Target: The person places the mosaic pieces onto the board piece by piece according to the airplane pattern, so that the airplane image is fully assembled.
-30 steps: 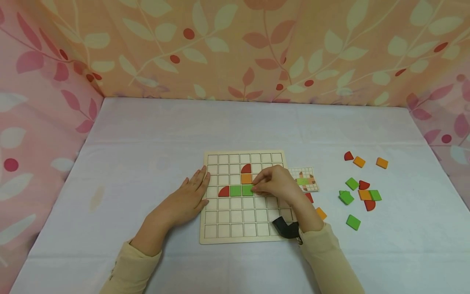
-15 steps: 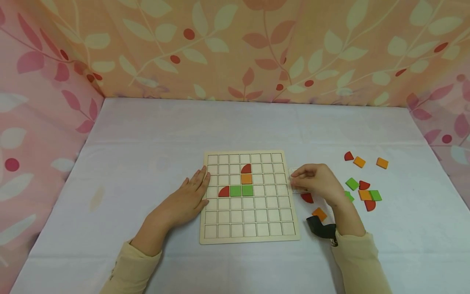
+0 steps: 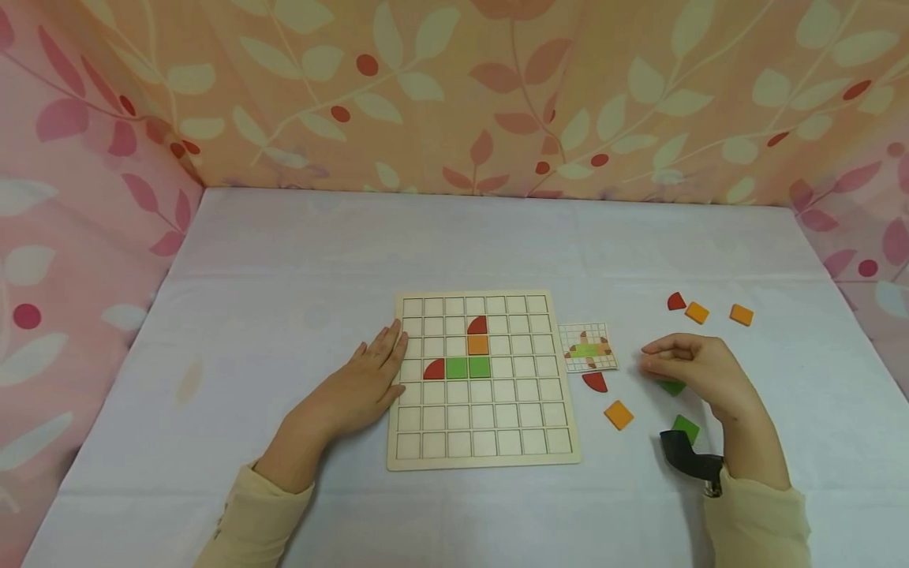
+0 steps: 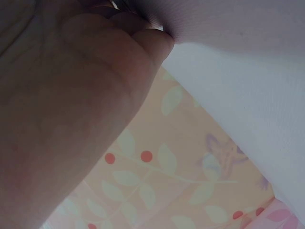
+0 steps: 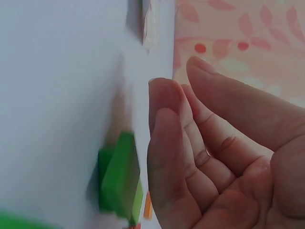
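In the head view a pale wooden grid board lies on the cloth. My left hand rests along its left edge with straight fingers. Several tiles sit in its squares: two green squares, an orange square and two red quarter-circles. Over the loose pieces at the right hovers my right hand, fingers loosely bent and holding nothing. A green square tile shows partly beneath it. The right wrist view has green tiles beside the fingertips, one leaning on another, apart from the hand.
A small pattern card lies right of the board. Near it are a red quarter-circle and an orange tile. Farther right lie more orange tiles and a red quarter-circle. A black wrist device hangs by the right sleeve.
My right hand has moved right from the second green tile on the board, past the card, to the loose pieces. That tile stays in its square. The left hand has kept still.
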